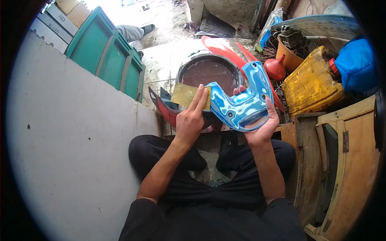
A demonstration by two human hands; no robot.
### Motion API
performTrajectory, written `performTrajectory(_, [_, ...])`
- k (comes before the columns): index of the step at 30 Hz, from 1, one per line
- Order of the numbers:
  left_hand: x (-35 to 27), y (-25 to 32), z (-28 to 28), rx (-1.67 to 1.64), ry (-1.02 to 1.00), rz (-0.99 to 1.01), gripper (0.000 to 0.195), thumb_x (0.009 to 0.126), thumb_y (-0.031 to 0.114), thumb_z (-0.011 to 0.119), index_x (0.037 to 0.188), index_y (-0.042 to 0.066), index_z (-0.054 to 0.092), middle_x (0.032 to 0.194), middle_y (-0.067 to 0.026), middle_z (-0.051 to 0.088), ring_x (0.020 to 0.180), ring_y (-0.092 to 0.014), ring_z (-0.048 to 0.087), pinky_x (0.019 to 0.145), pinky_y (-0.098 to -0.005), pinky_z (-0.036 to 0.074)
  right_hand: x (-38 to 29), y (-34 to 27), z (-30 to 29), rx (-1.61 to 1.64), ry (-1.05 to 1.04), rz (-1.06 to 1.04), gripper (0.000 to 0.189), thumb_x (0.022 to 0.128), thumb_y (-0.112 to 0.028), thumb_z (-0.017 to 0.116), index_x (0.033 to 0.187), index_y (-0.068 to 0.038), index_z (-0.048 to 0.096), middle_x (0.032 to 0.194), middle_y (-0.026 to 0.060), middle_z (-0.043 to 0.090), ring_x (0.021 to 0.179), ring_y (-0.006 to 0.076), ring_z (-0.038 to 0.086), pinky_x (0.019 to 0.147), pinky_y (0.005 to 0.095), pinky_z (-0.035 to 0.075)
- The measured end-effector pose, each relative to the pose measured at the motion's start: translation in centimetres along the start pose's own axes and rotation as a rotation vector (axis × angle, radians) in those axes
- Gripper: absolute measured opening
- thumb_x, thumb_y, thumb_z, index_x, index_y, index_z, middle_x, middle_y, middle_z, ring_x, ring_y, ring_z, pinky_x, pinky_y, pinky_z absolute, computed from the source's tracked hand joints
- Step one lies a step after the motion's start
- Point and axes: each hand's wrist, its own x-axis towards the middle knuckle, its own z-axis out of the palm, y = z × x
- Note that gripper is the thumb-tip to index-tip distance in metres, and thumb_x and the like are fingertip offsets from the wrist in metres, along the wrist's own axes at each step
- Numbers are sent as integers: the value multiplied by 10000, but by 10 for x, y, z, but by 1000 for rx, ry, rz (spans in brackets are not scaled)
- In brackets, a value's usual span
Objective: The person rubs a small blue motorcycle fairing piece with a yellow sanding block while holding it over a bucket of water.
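Note:
My right hand [263,125] grips a glossy blue curved plastic panel [233,110] from below, its thumb on the face and fingertips showing at the inner notch. My left hand [190,120] holds a yellowish sheet, perhaps sandpaper [184,95], with two straight fingers laid over it at the panel's left end. The panel has several screw holes and a wet-looking shine. Beneath the hands stands a round dark-rimmed basin [208,70] with murky brown liquid. A red and dark curved plastic part [169,116] lies left of the basin, and red plastic panels [221,49] lie behind it.
A white wall panel [84,120] and a green crate [105,51] stand at the left. On the right are a yellow jerrycan [313,81], red funnel [275,67], blue bag [357,64], orange bucket of metal parts [289,57] and wooden frame [346,156]. Another person's leg [131,32] shows beyond.

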Motion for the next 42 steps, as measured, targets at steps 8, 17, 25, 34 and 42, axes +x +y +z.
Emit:
performTrajectory(8, [-6,-3,12,94,31,28,853,753,-79,592,1578,109,490,1592,-103,525,782,-315,759,664,-386,598,-1,2,3,-7,-11,-14,637,1056,-368,485,1529,51,399,1429,266,571,1359,400,554,1152,580,437])
performTrajectory(17, [-10,6,17,121,11,7,898,705,-83,617,1575,98,491,1578,-125,539,784,-306,758,645,-370,597,-1,8,1,-39,29,-60,617,1046,-337,498,1506,68,423,1411,258,587,1356,389,561,1161,551,435])
performTrajectory(25, [-7,6,23,80,87,54,797,773,-69,586,1547,116,539,1523,-120,593,802,-296,765,639,-391,594,0,7,0,-43,36,-67,621,1033,-330,519,1504,66,432,1417,254,584,1362,394,558,1163,554,432])
performTrajectory(34, [-17,20,30,-50,71,84,761,785,-74,577,1530,82,546,1533,-117,582,900,-298,771,700,-380,608,2,6,-6,-66,22,-102,609,1030,-317,513,1480,89,455,1403,254,597,1350,392,567,1168,541,426])
performTrajectory(42, [-19,18,34,-42,105,94,732,790,-59,583,1509,76,566,1512,-117,603,931,-282,780,683,-395,609,2,10,-11,-51,39,-87,608,1027,-311,511,1484,86,451,1412,255,595,1364,395,558,1176,536,419])
